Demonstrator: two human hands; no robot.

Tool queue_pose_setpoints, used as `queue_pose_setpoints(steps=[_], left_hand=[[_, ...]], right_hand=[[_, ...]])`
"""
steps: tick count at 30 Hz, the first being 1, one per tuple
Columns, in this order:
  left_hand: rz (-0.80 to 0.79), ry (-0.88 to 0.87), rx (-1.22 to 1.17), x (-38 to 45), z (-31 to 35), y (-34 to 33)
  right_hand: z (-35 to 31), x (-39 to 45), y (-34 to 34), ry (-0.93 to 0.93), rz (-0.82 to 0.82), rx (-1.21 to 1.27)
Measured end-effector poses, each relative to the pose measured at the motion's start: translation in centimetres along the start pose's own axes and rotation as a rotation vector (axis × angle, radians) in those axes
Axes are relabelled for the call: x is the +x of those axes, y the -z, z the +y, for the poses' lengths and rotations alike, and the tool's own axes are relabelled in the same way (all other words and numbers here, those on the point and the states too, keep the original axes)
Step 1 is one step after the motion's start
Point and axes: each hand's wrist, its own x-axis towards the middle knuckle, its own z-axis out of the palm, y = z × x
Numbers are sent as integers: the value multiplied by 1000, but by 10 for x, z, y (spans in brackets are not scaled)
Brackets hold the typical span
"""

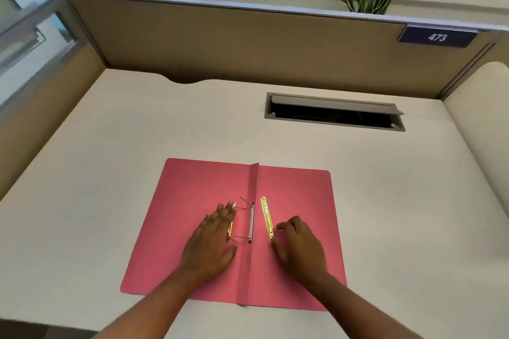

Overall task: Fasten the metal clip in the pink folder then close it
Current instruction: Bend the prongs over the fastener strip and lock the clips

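- Closest to us, both forearms come in from the bottom edge, and the pink folder (297, 190) lies wide open and flat on the bench (110, 146), spine crease running away from us.
- Our left hand (212, 242) is flat on the left leaf, fingers (224, 210) spread and holding nothing, palm partly covering a gold strip (229, 232) that looks like one half of the metal clip.
- Our right hand (298, 245) rests on the right leaf with fingers loosely curled, not gripping anything yet, fingertips just beside the loose gold bar (267, 218).
- Between the hands sits the white spine strip (251, 221) with thin prongs (241, 208) sticking out toward the left.
- How we'd do this bit: keep the left palm pinning the leaf so nothing slides, pinch the bar at its middle, line its holes up over both prongs at once, then press down evenly. Rushing one end probably bends a prong.
- Clip isn't fastened, so closing comes later.
- Further back, a cable slot (334, 113) is well clear of the folder, then the partition with a 473 tag (437, 36).
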Motion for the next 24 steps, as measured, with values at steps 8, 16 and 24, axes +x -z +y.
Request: queue_pose_setpoints(steps=[8, 16, 24], left_hand=[[-91, 53, 56, -12, 14, -20], [-164, -24, 60, -12, 27, -22], [-242, -126, 68, -2, 20, -15]], right_hand=[[-4, -14, -8, -89, -18, 114], [-3, -16, -10, -106, 28, 139], [-11, -21, -9, -147, 34, 148]])
